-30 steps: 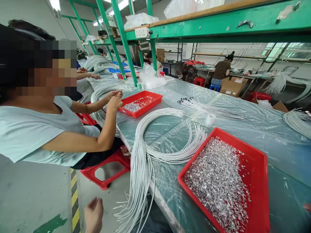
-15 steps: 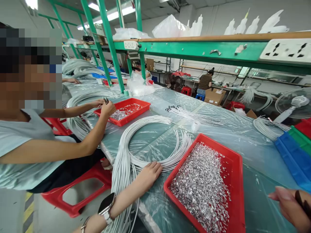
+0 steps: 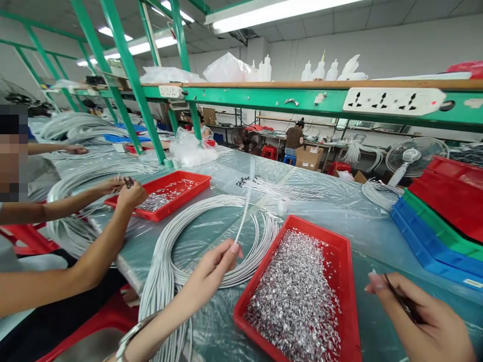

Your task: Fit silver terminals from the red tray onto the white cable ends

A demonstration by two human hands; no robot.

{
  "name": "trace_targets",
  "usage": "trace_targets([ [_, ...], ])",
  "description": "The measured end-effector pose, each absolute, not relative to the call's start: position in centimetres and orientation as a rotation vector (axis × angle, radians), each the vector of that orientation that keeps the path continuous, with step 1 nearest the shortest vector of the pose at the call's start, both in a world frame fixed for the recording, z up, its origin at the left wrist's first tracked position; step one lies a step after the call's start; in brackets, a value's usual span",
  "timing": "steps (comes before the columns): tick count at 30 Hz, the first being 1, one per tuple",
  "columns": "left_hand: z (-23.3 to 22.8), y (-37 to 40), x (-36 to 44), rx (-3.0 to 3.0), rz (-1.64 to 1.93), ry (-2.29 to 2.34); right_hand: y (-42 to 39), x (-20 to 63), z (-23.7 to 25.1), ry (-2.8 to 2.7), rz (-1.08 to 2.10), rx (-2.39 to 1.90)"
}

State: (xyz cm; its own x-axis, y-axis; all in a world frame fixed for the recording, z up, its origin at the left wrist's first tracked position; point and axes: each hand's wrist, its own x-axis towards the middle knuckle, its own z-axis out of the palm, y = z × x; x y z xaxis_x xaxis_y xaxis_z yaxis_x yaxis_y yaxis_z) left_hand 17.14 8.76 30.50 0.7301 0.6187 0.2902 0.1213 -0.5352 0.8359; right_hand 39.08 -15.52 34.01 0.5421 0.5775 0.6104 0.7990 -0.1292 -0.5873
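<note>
White cable (image 3: 244, 217) is up off the table (image 3: 372, 239), in my left grip (image 3: 215, 264): thumb and fingers pinched on its lower part, free length pointing up with a slight lean right. Right grip (image 3: 426, 311) is curled around a dark hand tool (image 3: 403, 300), thumb and index tips out front; can't tell if there's a part between them, too small.

Coil of white cables (image 3: 160, 261) lies on the table under and behind my left grip, tails running toward me. Red tray (image 3: 349, 281) sits just right of the coil, between my two grips, mostly covered in small silver pieces (image 3: 294, 291). Beyond it: white roll (image 3: 283, 205), then a cable bundle with dark ends (image 3: 283, 188). Stacked bins (image 3: 453, 196), red over green over blue, on the far right. To my left, a co-worker's hands (image 3: 130, 195) are over a second red tray (image 3: 188, 188).
</note>
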Motion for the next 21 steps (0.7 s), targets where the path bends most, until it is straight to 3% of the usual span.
trace_targets([
  [7,34.7,3.4,22.9,2.075,0.689,0.249,-14.9,38.2,34.4,-1.195,-0.097,-1.748],
  [21,34.8,-1.3,25.5,1.619,0.511,0.117,-14.3,36.4,35.5,-1.117,0.164,-1.633],
])
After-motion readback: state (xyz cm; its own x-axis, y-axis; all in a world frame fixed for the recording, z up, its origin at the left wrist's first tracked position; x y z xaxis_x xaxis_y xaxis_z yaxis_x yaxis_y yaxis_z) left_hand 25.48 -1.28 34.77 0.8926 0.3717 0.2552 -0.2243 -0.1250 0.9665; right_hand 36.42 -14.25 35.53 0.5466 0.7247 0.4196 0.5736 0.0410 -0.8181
